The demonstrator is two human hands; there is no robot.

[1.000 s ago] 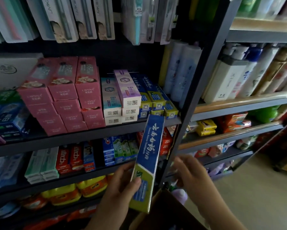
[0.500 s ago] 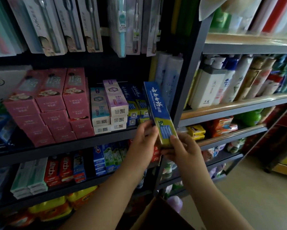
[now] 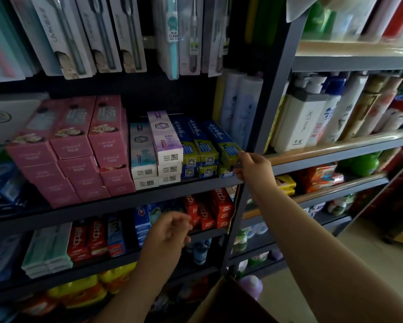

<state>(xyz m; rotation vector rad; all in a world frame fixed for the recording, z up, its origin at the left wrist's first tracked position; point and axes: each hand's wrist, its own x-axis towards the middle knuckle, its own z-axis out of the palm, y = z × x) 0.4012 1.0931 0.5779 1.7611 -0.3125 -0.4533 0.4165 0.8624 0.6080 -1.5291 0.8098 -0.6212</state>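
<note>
While squaring stock to the row, pinches the front end of the blue toothpaste box (image 3: pixel 219 138) with the right grip (image 3: pixel 253 166). Lies lengthwise atop the rightmost stack on the middle shelf (image 3: pixel 149 197), code end outward, presumably for scanning. Left grip (image 3: pixel 170 231) loosely curled, empty, lower down.

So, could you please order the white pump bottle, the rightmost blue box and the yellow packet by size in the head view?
1. white pump bottle
2. blue box, pinched by the right hand
3. yellow packet, smallest
</note>
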